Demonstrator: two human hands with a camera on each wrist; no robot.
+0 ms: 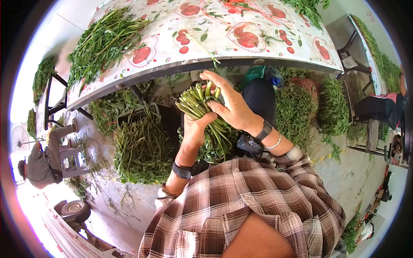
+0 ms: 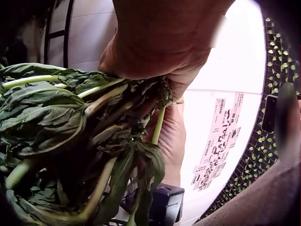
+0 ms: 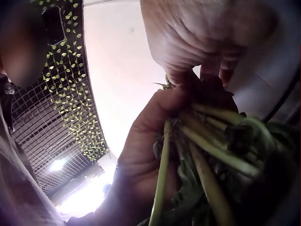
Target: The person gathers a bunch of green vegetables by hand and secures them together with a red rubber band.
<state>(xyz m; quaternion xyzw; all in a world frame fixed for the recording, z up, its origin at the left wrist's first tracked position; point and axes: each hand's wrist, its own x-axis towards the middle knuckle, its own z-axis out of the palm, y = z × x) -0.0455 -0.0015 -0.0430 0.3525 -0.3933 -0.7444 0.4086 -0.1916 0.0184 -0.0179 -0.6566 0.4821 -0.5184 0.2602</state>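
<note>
A bundle of leafy green stems is held between both hands in front of the plaid shirt, cut ends up and toward the table. My left hand grips it from the left side, thumb across the stems; in the left wrist view the left hand is above drooping leaves. My right hand holds the bundle's right side, with its thumb on the stems and its fingers reaching round the cut ends. In the right wrist view, the right hand meets the left hand above loose stems.
Ahead stands a table with a fruit-print cover, bearing a pile of greens and red strings. A crate heaped with greens sits at left, more greens at right. A seated person is far left.
</note>
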